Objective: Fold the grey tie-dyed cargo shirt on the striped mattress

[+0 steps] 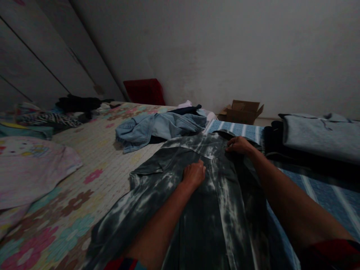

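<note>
A dark grey jacket (165, 187) with whitish faded streaks lies spread out in front of me, its collar at the far end. My left hand (194, 174) rests on the middle of its upper part, fingers curled in and closed on the cloth. Farther up and to the right, my right hand (238, 145) pinches the jacket close to the collar. Shadow covers the jacket's right side, so its folds there are hard to make out. Just beyond its left shoulder lies a crumpled light blue denim garment (165, 127).
A flowered bedspread (104, 165) and a blue striped cloth (317, 191) lie underneath. Folded grey clothing (320, 133) sits on dark garments at right. A pink garment (36, 168) and other clothes are at left. Near the wall are a cardboard box (243, 111) and a red object (144, 92).
</note>
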Demonstrator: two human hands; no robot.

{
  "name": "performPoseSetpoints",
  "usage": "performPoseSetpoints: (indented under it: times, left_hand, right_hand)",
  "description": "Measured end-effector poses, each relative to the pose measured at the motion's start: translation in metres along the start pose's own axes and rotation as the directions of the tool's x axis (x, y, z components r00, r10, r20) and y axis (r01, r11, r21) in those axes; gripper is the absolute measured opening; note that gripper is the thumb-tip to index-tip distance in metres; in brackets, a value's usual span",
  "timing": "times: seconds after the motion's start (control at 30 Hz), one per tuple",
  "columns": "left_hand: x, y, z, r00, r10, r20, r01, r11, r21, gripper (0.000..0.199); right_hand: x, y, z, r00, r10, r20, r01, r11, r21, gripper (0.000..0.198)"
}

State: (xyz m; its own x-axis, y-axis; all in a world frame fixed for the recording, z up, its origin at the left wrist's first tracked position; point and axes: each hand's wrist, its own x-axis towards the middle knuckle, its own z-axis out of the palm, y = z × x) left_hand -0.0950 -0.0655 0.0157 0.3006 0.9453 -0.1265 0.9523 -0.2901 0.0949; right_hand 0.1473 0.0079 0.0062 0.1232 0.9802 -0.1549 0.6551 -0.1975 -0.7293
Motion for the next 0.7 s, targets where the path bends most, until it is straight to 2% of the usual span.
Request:
performPoseSetpoints:
  times: [0.2,0.5,0.7]
  left_hand:
    - [-0.003,-0.001,-0.001,1.0,0.004,-0.014,-0.003,0.998,0.058,0.029]
    - [-0.024,-0.026,-0.002,1.0,0.017,-0.012,-0.018,0.994,-0.104,0.024]
    - [-0.024,-0.034,0.005,0.999,0.02,-0.045,-0.028,0.984,-0.178,0.015]
  right_hand:
    - [-0.002,0.006,0.004,0.999,-0.007,-0.043,0.011,0.995,0.096,0.013]
    - [-0.001,0.015,0.008,0.997,-0.039,-0.065,0.051,0.982,0.183,0.017]
    - [0.0,0.015,0.008,0.991,-0.061,-0.119,0.083,0.978,0.189,0.017]
